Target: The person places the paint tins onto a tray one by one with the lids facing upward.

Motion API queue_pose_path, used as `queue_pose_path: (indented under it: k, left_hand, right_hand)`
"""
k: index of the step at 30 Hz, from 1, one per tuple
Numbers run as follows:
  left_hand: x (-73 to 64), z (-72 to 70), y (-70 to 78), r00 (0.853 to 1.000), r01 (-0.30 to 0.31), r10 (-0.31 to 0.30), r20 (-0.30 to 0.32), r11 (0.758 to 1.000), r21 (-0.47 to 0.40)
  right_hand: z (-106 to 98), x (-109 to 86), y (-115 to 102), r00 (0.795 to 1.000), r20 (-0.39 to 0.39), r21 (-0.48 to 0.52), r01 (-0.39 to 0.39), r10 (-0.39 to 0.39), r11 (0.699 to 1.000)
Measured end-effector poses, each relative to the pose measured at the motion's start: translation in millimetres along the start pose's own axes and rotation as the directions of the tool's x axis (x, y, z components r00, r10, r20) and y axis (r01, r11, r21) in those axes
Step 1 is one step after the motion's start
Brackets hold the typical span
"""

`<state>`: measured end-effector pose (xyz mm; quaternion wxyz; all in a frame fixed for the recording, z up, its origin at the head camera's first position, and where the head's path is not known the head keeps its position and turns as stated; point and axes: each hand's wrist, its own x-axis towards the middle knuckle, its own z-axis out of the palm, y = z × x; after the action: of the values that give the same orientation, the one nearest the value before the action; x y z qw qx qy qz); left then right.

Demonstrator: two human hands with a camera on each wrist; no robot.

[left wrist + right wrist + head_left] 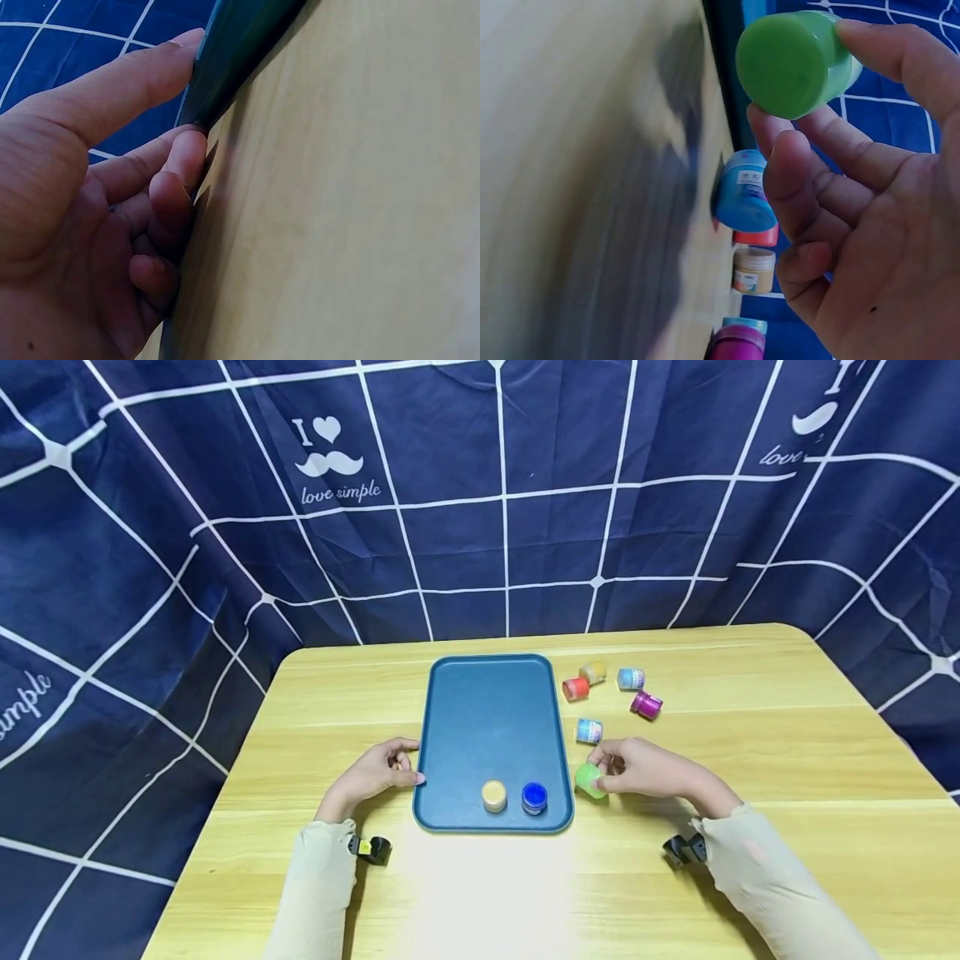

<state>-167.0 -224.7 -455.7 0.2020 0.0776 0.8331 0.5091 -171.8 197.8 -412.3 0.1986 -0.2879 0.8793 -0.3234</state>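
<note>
My right hand (648, 768) pinches a small green paint jar (784, 67) between thumb and fingers, just off the right edge of the tray. In the right wrist view the jar is tilted, its green end facing the camera. My left hand (375, 775) holds the left rim of the dark blue-green tray (487, 718), thumb on the rim (201, 75) and the other fingers low against its side. Two jars stand near the tray's front edge: a pale yellow jar (494, 795) and, to its right, a deep blue jar (534, 797).
Right of the tray, a light blue jar (589, 731) lies just beyond my right hand. Farther back lie a red jar (576, 688), a yellow jar (593, 672), another light blue jar (631, 678) and a purple jar (647, 704). A dark blue curtain (450, 543) hangs behind the wooden table (787, 735).
</note>
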Motion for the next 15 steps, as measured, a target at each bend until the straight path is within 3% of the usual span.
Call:
queue_pose_path:
  k: [8, 15]
  left_hand:
    - [1.1, -0.1, -1.7, 1.0, -0.004, 0.004, 0.008, 1.0, 0.002]
    - [1.0, 0.5, -1.2, 1.0, 0.012, -0.012, 0.005, 1.0, -0.001]
  right_hand:
    - [-1.0, 3.7, -5.1, 0.997, -0.047, 0.027, 0.061, -0.06, 0.998]
    - [1.7, 14.6, -10.5, 0.985, -0.132, 0.045, 0.119, -0.113, 0.992]
